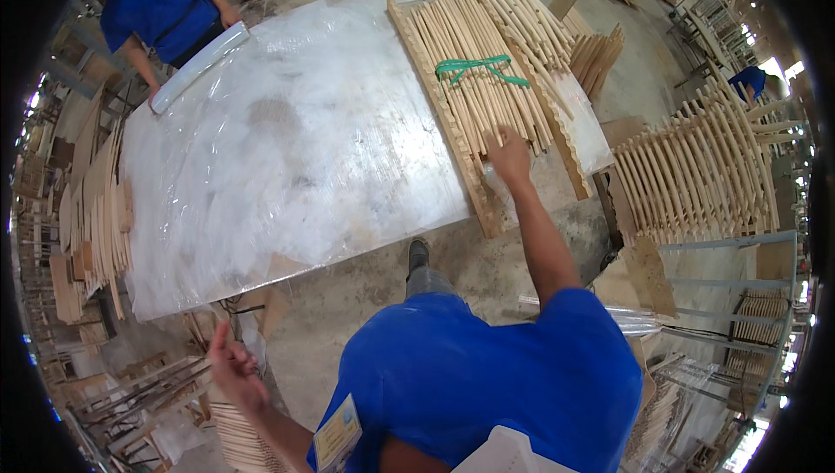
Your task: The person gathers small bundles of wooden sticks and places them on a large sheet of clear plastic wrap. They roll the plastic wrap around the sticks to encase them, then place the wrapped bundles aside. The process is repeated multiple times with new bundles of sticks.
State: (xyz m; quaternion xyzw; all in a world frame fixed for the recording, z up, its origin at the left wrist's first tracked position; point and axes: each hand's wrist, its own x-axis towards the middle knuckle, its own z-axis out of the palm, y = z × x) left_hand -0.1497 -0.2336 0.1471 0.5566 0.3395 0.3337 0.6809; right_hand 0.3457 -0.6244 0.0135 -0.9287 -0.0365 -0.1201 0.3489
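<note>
My right hand [509,156] is over the near ends of a bundle of thin wooden rods [470,38], its fingers curled together; what they pinch, if anything, I cannot make out. Green tape [480,66] is wrapped across the rods and knotted loosely on top. The bundle lies between two notched wooden rails [445,121] on the table. Held low at the left, off the table's near edge, my left hand [237,367] is open and has nothing in it.
Clear plastic film covers the large table [348,125]. Across it at the far left, a person in blue [161,3] holds a roll of film [198,64]. More loose rods [522,21] lie right of the bundle. A stacked rod rack [696,173] stands at the right.
</note>
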